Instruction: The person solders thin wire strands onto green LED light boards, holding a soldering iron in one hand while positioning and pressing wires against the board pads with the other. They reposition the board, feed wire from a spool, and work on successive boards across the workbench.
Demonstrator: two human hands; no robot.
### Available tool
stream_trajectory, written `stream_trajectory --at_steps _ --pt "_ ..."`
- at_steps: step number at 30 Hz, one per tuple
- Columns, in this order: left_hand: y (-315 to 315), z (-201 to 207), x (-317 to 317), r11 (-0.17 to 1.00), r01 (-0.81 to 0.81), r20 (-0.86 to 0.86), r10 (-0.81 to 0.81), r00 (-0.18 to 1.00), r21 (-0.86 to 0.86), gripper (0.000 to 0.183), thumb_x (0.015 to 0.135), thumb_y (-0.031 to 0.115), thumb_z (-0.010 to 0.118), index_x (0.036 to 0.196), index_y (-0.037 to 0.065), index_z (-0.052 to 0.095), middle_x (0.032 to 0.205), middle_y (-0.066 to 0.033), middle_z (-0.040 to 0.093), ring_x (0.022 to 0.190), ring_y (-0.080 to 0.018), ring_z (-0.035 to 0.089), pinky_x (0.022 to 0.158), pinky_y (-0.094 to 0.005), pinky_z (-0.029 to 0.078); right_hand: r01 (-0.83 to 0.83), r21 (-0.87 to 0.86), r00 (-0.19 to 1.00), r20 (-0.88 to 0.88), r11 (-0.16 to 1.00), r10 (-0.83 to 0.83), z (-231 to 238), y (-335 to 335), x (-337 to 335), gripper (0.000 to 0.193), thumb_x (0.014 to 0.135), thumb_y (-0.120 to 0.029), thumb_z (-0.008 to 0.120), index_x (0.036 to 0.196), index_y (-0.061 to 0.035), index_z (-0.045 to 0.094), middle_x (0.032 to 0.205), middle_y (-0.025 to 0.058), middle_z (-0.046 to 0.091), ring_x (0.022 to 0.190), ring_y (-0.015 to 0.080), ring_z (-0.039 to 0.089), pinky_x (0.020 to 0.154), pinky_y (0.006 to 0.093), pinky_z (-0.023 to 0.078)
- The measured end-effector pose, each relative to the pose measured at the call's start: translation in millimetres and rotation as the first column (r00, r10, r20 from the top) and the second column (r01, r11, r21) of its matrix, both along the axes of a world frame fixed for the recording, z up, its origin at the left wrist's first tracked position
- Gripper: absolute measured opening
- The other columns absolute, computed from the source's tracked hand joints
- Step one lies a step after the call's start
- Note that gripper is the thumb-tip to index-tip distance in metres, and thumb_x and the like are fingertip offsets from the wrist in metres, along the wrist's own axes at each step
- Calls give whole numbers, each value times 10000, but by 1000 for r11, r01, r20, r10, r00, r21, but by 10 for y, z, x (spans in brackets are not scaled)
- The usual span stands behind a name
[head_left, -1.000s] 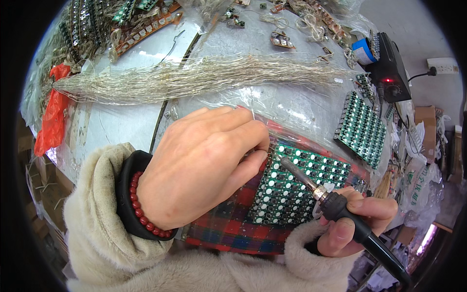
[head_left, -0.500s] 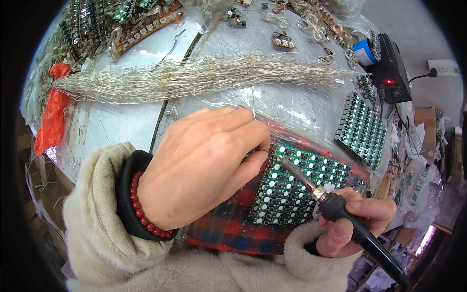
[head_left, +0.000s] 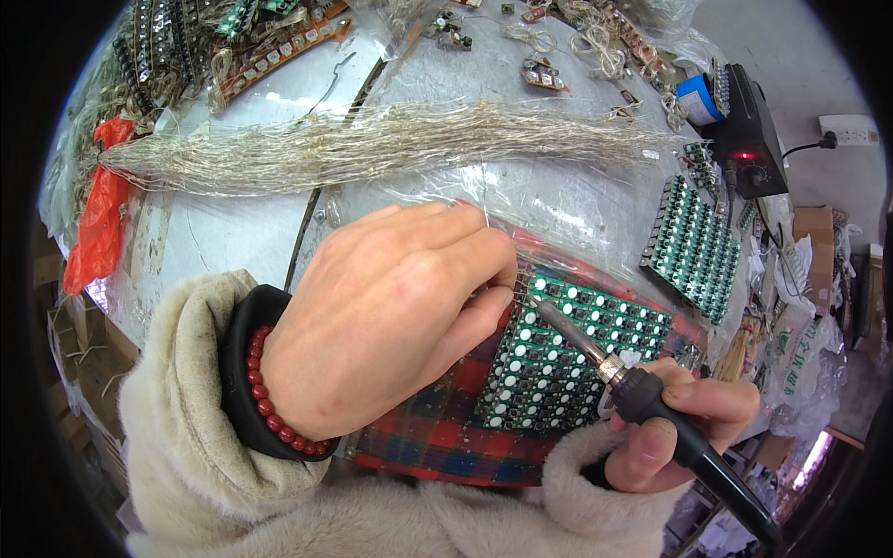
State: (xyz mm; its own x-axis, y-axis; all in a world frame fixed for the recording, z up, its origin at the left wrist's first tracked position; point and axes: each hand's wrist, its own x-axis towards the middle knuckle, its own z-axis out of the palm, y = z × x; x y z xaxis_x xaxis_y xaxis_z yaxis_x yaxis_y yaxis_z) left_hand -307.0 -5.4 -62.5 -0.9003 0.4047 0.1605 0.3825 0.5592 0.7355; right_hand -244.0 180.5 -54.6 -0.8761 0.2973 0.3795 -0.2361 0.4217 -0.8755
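Note:
My right hand (head_left: 712, 409) is closed round the black handle of a soldering iron (head_left: 642, 395). The iron's tip rests at the upper left corner of a green circuit board panel (head_left: 567, 367) dotted with white round parts. Just left of that tip, my left hand (head_left: 400, 298) is closed in a pinch on a thin wire (head_left: 486, 216); fine ends show beside the thumb and index finger. The fingertips are partly hidden behind the back of the hand. Under the panel lies a red and blue plaid cloth (head_left: 419, 446) beneath clear plastic.
A long bundle of thin silvery wires (head_left: 372, 149), tied with red plastic (head_left: 98, 223), lies across the table. To the right are a second panel (head_left: 693, 251), a black box with a red light (head_left: 749, 130) and a blue spool (head_left: 698, 99). Strips of boards (head_left: 279, 60) crowd the far left.

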Motion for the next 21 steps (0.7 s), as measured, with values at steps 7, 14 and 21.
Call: stream_trajectory --at_steps 7,14,21 --pt "-10 8 -4 999 6 31 -7 999 34 129 727 17 696 807 35 597 687 -63 531 631 -213 538 593 -318 429 43 6 999 -2 999 -43 -10 -47 4 580 767 -519 721 923 -80 374 553 14 423 448 112 449 431 214 362" --pt "-18 -2 -11 999 12 57 -14 998 40 131 736 24 702 806 29 592 688 -65 528 618 -204 534 577 -308 429 9 31 1000 4 999 -9 18 7 -3 579 780 -532 705 922 -80 373 555 15 428 440 115 457 442 223 380" --pt "-6 -10 -12 998 -1 78 -3 997 61 121 741 15 693 804 28 590 690 -63 528 607 -191 526 571 -300 427 -52 43 998 20 998 51 45 71 -17 569 792 -526 698 928 -81 371 529 5 418 427 115 463 448 227 384"
